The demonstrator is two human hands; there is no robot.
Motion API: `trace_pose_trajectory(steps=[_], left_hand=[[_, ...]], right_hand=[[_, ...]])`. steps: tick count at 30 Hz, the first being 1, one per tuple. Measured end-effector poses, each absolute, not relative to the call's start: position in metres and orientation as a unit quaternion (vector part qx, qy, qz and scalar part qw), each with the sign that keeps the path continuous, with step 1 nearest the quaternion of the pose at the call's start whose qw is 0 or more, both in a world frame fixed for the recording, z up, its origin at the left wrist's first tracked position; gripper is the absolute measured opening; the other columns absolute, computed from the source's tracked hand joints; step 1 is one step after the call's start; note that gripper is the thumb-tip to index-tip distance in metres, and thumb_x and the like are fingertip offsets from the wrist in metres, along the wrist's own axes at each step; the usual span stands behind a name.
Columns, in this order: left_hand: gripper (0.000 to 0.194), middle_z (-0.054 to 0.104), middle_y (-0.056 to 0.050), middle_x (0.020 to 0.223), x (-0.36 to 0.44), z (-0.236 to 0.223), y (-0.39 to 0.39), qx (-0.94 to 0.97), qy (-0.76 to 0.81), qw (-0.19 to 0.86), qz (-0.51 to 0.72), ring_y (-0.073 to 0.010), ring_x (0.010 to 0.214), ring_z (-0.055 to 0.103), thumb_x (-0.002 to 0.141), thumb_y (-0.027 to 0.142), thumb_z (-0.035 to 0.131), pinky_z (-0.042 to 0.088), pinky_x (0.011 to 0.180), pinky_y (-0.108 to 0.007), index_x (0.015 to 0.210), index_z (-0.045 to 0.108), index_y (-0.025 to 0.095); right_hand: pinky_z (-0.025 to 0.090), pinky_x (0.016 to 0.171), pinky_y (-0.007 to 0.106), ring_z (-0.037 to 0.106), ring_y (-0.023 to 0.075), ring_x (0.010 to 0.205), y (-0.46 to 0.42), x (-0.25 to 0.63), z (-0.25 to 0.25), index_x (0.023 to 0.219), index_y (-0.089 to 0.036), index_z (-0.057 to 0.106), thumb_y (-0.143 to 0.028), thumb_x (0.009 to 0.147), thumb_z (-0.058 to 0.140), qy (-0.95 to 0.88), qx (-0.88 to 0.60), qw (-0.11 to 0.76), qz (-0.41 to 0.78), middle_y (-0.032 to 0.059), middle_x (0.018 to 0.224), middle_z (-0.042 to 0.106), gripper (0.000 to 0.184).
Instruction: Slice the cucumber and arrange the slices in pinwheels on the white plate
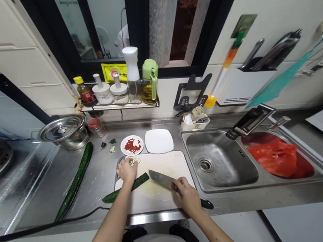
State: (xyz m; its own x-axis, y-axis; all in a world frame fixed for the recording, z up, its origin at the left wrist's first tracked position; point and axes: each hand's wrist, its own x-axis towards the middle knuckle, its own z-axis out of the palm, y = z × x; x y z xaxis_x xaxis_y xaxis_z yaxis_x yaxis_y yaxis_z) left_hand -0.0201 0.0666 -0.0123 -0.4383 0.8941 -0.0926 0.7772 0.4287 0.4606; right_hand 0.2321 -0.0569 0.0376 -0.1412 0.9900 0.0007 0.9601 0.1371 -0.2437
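Observation:
My right hand (pixel 188 195) is wrapped round a kitchen knife (pixel 162 180), its broad blade pointing left over the white cutting board (pixel 169 165) and its black handle reaching past my palm. At the board's upper left, my left hand (pixel 126 171) has its fingertips closed at a few thin cucumber slices (pixel 136 160); the hand partly covers them. Below that hand lies a cut cucumber (pixel 140 181), its flat cut end facing the blade and apart from it. Part of it passes behind my left forearm.
Behind the board stand a plate of chopped red pieces (pixel 133 152) and a white square plate (pixel 158 141). A whole cucumber (pixel 76 185) lies left, by a lidded pot (pixel 67 132). To the right are a sink (pixel 221 164) and a red plastic bag (pixel 276 157). A dark cord (pixel 51 225) crosses the counter's front left.

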Motion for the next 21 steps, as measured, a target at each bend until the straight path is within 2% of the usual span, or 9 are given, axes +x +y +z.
trace_pose_trajectory(steps=[7,13,17,21], left_hand=[[0.023,0.063,-0.009,0.104,-0.018,-0.01,0.066,0.538,0.807,0.154,0.188,-0.0291,0.106,0.05,0.085,0.037,0.051,0.033,0.089,-0.042,0.091,0.071,0.027],[0.021,0.062,-0.008,0.104,-0.016,-0.009,0.067,0.544,0.797,0.17,0.198,-0.0292,0.108,0.049,0.083,0.034,0.054,0.033,0.09,-0.042,0.093,0.072,0.029],[0.023,0.063,-0.008,0.106,-0.02,-0.003,0.066,0.49,0.813,0.185,0.256,-0.0287,0.106,0.052,0.082,0.035,0.056,0.036,0.09,-0.042,0.098,0.071,0.028],[0.028,0.064,-0.006,0.098,-0.03,0.002,0.056,0.428,0.818,0.176,0.342,-0.0232,0.095,0.057,0.085,0.035,0.051,0.04,0.088,-0.037,0.104,0.068,0.025]], right_hand=[[0.037,0.063,0.021,0.055,0.0098,0.07,-0.056,0.233,0.037,0.105,-0.025,0.063,-0.01,0.078,0.054,-0.749,-0.651,0.088,0.093,0.0009,0.102,0.055,0.032],[0.035,0.061,0.021,0.056,0.0099,0.069,-0.056,0.232,0.037,0.101,-0.025,0.063,-0.012,0.081,0.051,-0.735,-0.66,0.095,0.125,0.0004,0.099,0.056,0.027],[0.037,0.063,0.021,0.058,0.0109,0.073,-0.054,0.232,0.034,0.104,-0.024,0.063,-0.013,0.084,0.047,-0.724,-0.664,0.118,0.142,0.0008,0.099,0.059,0.028],[0.04,0.066,0.022,0.06,0.0124,0.076,-0.051,0.231,0.031,0.11,-0.022,0.062,-0.014,0.087,0.043,-0.707,-0.677,0.147,0.143,0.0023,0.099,0.061,0.031]])
